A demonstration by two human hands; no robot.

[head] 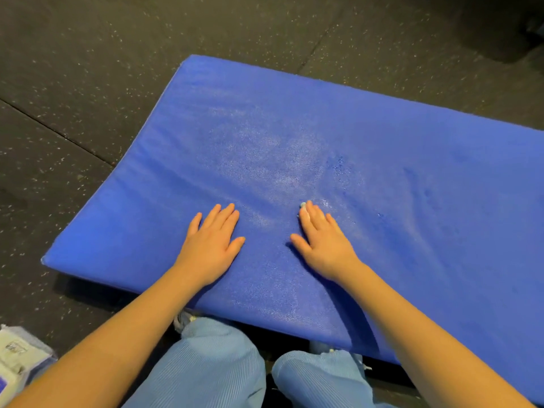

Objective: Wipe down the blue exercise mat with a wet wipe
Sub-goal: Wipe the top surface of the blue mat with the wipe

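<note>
At your far left the wipe pack (17, 357) is sitting on the floor (88, 83), within reach. You are pressing your left hand (213, 245) flat, fingers straight, likely pinning the blue exercise mat (412, 172) against sliding. Your right hand (321, 240) is lying flat too, fingers straight, clasping nothing; 1 pale sliver at its fingertips is probably the wet wipe (303, 205), trapped underneath for wiping. The mat is lying flat before you, short end leftward, long axis running off to your right past the frame.
</note>
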